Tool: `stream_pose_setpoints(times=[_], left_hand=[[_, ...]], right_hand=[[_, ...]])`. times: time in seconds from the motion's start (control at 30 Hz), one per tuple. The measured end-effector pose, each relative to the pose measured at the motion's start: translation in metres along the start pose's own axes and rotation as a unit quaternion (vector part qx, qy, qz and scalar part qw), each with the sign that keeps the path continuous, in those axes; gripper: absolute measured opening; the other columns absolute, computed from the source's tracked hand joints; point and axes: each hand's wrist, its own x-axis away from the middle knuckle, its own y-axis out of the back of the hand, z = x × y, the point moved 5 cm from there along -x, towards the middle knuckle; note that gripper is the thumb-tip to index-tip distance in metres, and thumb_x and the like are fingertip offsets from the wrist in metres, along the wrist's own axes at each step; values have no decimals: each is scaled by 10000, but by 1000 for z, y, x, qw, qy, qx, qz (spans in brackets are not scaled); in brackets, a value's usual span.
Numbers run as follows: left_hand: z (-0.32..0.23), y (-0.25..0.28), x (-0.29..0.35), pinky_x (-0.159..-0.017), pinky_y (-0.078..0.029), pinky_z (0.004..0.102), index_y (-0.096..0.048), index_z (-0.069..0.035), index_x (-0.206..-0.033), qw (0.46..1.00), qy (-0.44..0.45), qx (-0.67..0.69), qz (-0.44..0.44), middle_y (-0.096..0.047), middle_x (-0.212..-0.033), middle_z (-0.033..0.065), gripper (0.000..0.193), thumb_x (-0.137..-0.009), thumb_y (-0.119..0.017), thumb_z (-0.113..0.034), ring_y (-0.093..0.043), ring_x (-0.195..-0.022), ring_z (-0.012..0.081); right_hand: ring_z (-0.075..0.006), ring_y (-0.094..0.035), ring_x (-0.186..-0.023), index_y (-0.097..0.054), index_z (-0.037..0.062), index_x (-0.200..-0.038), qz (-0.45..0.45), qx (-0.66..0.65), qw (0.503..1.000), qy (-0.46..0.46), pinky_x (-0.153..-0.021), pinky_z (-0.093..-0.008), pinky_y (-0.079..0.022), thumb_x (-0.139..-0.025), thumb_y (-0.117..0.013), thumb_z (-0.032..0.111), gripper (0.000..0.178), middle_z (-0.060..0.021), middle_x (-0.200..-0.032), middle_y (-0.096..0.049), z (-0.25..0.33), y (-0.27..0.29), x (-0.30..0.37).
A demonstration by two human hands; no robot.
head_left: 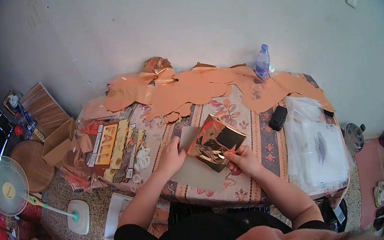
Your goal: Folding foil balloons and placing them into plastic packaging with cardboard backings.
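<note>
My right hand [243,161] pinches the lower right edge of a shiny gold foil sheet [219,138], which is tilted over the front middle of the table. Behind the foil's left side shows a piece of grey card [188,136]; my left hand [170,158] is closed at its edge. Whether card and foil are joined, I cannot tell. Another flat grey-beige card [187,174] lies on the tablecloth [230,109] below the foil. Large tan-orange cut-out sheets [192,87] with wavy edges are spread along the table's back.
Packs of gold and brown printed cards [113,144] lie left, beside white rings [143,159]. To the right are a black case [278,118] and stacked clear plastic bags [316,151]. A water bottle [262,61] stands at the back. A fan [7,186] stands on the floor left.
</note>
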Motion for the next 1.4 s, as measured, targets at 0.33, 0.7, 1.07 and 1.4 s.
stream_pose_setpoints(times=[0.33,0.7,1.07,1.4], left_hand=[[13,-1,11,-621,-466,344,-497,4,-904,998,21,55,23,-567,-740,94,171,-831,-636,-64,-584,-665,184],[5,7,11,-578,-444,299,-528,17,-946,991,20,133,16,-600,-692,98,156,-882,-615,-95,-565,-624,128],[6,19,28,-621,-481,433,-634,-59,-836,995,42,-90,32,-634,-709,141,184,-899,-591,-227,-611,-684,365],[39,87,10,-754,-489,411,-657,-72,-810,951,-43,-305,5,-581,-830,115,66,-779,-658,-131,-589,-866,318]], right_hand=[[-79,-486,-402,-623,76,-809,-29,-23,997,-71,-347,-230,-386,-938,-613,206,183,-11,-562,-565,-1,4,3],[-88,-478,-391,-642,73,-828,-36,-45,995,-80,-336,-241,-377,-931,-624,203,168,-8,-553,-560,2,3,2],[-71,-478,-375,-643,101,-811,-59,6,995,-74,-329,-204,-373,-925,-627,208,157,-7,-553,-577,5,4,3],[-77,-478,-368,-635,100,-777,-55,18,996,-72,-325,-210,-385,-924,-626,198,177,-10,-550,-579,7,4,4]])
